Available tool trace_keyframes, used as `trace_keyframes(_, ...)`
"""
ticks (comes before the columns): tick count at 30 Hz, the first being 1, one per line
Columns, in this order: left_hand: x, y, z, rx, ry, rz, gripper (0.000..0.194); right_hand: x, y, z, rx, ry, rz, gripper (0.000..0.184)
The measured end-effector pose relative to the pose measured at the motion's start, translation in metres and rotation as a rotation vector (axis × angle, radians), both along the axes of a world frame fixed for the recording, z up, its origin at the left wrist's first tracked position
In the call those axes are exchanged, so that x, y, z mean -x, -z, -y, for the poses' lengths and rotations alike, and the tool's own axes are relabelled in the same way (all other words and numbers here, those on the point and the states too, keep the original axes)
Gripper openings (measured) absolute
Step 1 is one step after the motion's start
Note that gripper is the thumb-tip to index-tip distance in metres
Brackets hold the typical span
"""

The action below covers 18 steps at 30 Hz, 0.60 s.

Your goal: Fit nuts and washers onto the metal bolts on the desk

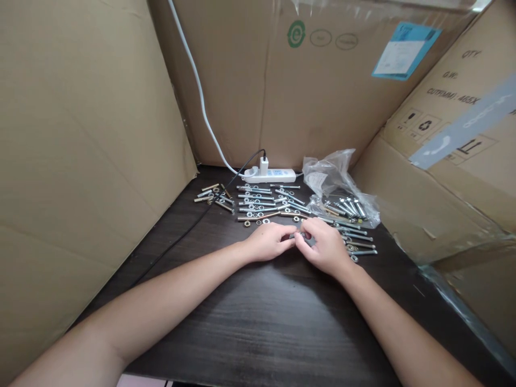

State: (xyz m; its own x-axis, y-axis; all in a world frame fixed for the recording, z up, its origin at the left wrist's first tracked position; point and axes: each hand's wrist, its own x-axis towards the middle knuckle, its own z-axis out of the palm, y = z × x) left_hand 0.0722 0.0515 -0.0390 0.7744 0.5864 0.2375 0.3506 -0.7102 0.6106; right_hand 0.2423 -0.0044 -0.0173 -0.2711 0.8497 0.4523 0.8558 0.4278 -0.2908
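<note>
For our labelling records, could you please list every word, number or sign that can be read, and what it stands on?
"QTY": right cardboard box
"G.W:": same box
"CUTF(MM): 465X": same box, first letter uncertain
"e": green sign on the back cardboard box
Glass, recycling and up-arrow signs: right box
Handset sign: its tape
Too small or blurred: two ovals, blue label, tape lettering

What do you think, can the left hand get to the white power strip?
Probably yes: low-lying bolts and nuts are between the left hand and the power strip, so it could likely pass over. But it's busy up against the right hand.
</note>
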Motion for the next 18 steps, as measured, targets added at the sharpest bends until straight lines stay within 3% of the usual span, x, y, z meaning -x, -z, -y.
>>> trace_keyframes(6,0.0008,-0.0025,0.0007,0.035,-0.005,-0.009,0.018,-0.0009,0.0038,-0.0014,-0.008,0.072,0.013,0.043)
trace_keyframes(13,0.0007,-0.0019,0.0006,0.021,-0.017,-0.003,0.021,0.0013,-0.0023,0.0018,0.003,0.033,-0.01,0.016)
trace_keyframes(18,0.0004,-0.0008,0.0001,0.052,-0.026,0.022,0.021,0.0014,0.0042,-0.0006,-0.019,0.064,0.009,0.038)
